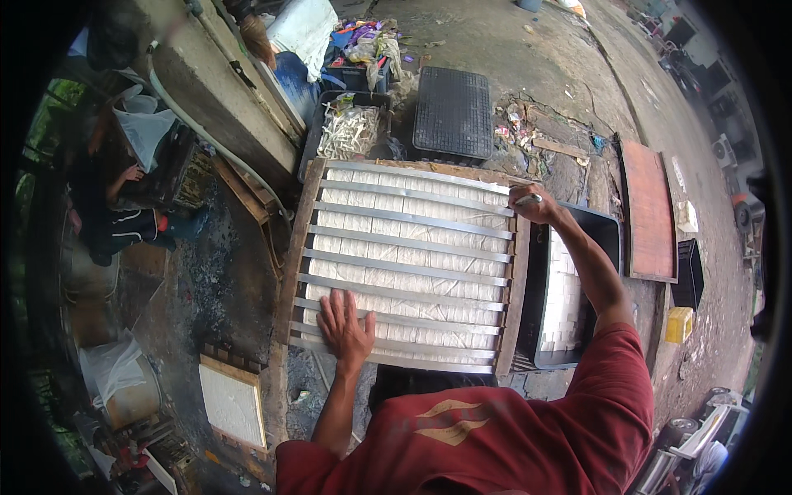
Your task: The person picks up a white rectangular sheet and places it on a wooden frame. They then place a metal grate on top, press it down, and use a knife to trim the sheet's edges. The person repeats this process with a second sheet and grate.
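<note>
A wooden frame (510,305) lies in front of me, with several flat metal strips (404,245) running across a white, soft-looking slab (396,287). Lines divide the slab's surface. My left hand (346,327) rests flat on the near left part of the strips and slab, fingers spread. At the far right corner of the frame, my right hand (535,204) is closed round a small tool with a pale handle (530,199). Its working end is too small to make out, possibly near the end of the topmost strips.
Right of the frame, a black crate (617,247) holds white blocks (564,305). Beyond stand an upturned black crate (452,114) and a black tray (311,144) of white scraps. A reddish board (649,210) lies far right. Another person (124,219) is at the left, near a white panel (233,403).
</note>
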### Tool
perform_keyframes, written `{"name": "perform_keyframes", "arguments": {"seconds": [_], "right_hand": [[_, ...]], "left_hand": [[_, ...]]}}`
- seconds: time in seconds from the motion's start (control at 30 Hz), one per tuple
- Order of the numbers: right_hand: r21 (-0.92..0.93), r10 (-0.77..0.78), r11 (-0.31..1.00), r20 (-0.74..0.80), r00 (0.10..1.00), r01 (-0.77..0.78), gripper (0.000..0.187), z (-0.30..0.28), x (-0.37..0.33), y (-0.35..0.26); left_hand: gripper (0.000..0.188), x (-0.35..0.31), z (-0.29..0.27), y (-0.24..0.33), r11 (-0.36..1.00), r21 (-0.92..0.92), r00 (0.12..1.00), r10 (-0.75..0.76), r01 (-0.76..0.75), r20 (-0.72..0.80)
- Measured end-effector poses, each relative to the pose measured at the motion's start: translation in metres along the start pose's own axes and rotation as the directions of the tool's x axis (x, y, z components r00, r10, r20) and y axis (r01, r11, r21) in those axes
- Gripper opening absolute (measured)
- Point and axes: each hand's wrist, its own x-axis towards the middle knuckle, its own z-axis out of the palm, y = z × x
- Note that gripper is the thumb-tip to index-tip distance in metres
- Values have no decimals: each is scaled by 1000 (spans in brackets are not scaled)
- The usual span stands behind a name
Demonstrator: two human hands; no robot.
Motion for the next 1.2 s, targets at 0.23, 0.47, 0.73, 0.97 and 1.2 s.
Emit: {"name": "perform_keyframes", "arguments": {"seconds": [0.23,0.47,0.73,0.97,1.2], "right_hand": [[-391,372,857,19,928,-336,24,-2,15,-52],[173,376,912,-713,591,-371,30,69,-108,-133],[734,902,393,-192,386,-553,42,138,-163,-94],[957,585,-143,-123,801,251,53,66,-143,-179],[885,193,-379,-210,958,270,62,34,48,-380]], "left_hand": [[75,1,-6,15,999,-7,998,42,-42,40],[63,36,-34,-64,973,-219,987,-100,70,-129],[58,102,-24,-153,849,-460,948,-315,261,-43],[56,119,0,-230,724,-607,784,-567,327,-253],[61,106,-33,-317,713,-537,882,-447,451,148]]}}
